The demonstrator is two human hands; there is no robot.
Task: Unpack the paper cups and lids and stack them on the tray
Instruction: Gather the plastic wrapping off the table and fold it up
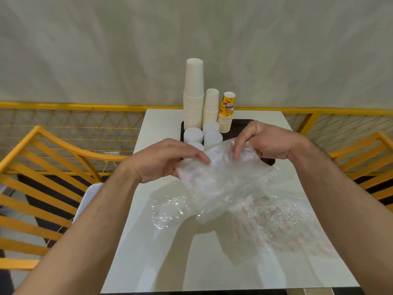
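Both hands up over the worktop [165, 241]: left hand [163, 159] and right hand [265, 141] each pinch a clear plastic bag [221, 179], held between them. Dark tray [242, 124] at 12 o'clock carries three upside-down cup stacks [193, 94] and white lid stacks [193, 135]. More crumpled plastic wrap [276, 224] lies at 4 o'clock.

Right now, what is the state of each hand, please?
Left hand: pinches the upper left edge of the clear plastic bag.
Right hand: grips the same bag at its upper right edge.
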